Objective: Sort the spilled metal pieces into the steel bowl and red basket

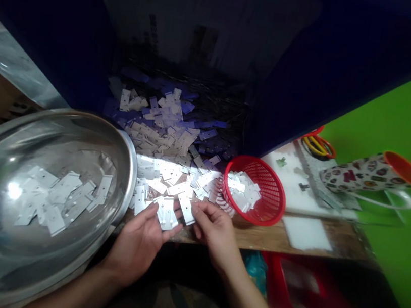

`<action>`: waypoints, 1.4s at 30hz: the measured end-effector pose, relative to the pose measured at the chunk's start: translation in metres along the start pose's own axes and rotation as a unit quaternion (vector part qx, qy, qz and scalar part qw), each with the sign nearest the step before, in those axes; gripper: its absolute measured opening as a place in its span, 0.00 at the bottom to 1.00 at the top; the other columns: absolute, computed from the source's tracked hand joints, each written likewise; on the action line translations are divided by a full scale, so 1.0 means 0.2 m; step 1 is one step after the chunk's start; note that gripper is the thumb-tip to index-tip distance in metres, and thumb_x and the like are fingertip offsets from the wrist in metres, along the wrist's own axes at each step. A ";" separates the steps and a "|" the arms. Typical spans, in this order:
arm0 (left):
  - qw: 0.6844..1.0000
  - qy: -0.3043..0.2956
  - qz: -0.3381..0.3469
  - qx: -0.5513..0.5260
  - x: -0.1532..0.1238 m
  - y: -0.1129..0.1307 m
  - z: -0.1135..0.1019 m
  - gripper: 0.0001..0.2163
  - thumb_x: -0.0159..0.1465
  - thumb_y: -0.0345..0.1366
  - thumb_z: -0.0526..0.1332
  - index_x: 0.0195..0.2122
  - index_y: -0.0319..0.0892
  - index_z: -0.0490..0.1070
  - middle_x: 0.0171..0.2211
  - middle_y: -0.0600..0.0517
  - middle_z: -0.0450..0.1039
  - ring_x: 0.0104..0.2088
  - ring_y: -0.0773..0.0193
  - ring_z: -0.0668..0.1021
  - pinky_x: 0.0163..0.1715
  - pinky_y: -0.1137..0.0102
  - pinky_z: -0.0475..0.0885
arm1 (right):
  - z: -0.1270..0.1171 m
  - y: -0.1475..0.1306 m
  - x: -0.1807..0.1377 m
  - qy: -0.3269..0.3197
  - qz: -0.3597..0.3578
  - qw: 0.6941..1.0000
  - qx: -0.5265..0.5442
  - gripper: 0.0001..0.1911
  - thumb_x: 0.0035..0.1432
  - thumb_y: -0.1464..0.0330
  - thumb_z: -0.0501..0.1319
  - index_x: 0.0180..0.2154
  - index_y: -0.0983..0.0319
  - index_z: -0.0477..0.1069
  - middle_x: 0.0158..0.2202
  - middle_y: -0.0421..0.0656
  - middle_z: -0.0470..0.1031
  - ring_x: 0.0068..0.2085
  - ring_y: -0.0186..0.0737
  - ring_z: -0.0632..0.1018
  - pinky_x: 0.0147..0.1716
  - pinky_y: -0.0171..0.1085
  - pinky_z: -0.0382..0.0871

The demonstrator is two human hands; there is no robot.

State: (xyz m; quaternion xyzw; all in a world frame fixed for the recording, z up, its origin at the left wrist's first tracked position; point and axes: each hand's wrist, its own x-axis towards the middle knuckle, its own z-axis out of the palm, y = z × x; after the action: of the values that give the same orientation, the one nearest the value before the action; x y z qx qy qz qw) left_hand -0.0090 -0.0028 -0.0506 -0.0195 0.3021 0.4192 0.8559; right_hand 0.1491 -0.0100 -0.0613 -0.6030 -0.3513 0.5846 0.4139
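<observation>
panels (309, 71), dark blue, flanked the rear of a wooden work surface (255, 237). at the left stood a wide metal basin (132, 174), with loose plates (59, 200) on its floor; it was nearer the left hand (136, 249). between the panels lay a heap of pale plates (167, 138), which spread forward almost to the fingertips. a red basket (281, 192), part-filled with similar plates (244, 192), stood at the right of the heap, nearer the right hand (216, 229). the left hand was turned palm up and gripped a small fan of plates (167, 213), with the thumb at its left edge and other fingers beneath. the right hand pinched a single plate (185, 208) between thumb and fingers at its near right edge. this plate was directly left of the right fingertips and just right of the fan; contact between the two could not be determined. its long axis ran mainly away from the body, with the far end canted left. the fan occupied the side toward the basin, the single plate the side toward the basket.
</observation>
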 end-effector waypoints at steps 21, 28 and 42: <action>0.986 0.030 -0.074 0.146 -0.06 -0.05 -0.09 0.10 0.64 0.34 0.57 0.46 0.40 0.66 0.36 0.47 0.72 0.37 0.61 0.75 0.36 0.64 0.72 | 0.04 -0.30 0.35 -0.182 -0.303 0.716 -0.602 0.05 0.55 0.75 0.62 0.35 0.63 0.70 0.38 0.46 0.69 0.41 0.42 0.69 0.41 0.39 0.61; 0.986 0.005 -0.069 0.150 -0.05 -0.04 -0.09 0.08 0.64 0.33 0.56 0.44 0.39 0.67 0.37 0.46 0.73 0.38 0.60 0.75 0.37 0.63 0.72 | 0.05 -0.27 0.36 -0.168 -0.292 0.864 -0.374 0.06 0.57 0.74 0.61 0.37 0.61 0.73 0.33 0.41 0.74 0.37 0.38 0.71 0.40 0.38 0.62; 0.998 0.032 0.050 0.008 -0.01 0.00 0.01 0.16 0.67 0.35 0.51 0.56 0.48 0.64 0.55 0.51 0.70 0.58 0.59 0.68 0.60 0.53 0.60 | 0.01 -0.14 0.14 -0.128 0.074 0.972 0.184 0.16 0.58 0.63 0.62 0.44 0.66 0.75 0.31 0.47 0.80 0.32 0.38 0.81 0.33 0.34 0.75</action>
State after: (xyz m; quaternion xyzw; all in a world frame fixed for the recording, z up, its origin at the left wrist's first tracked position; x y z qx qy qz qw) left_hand -0.0093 -0.0041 -0.0473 -0.0110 0.3337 0.4582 0.8238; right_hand 0.1516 0.0269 -0.0470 -0.4613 -0.2421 0.7403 0.4250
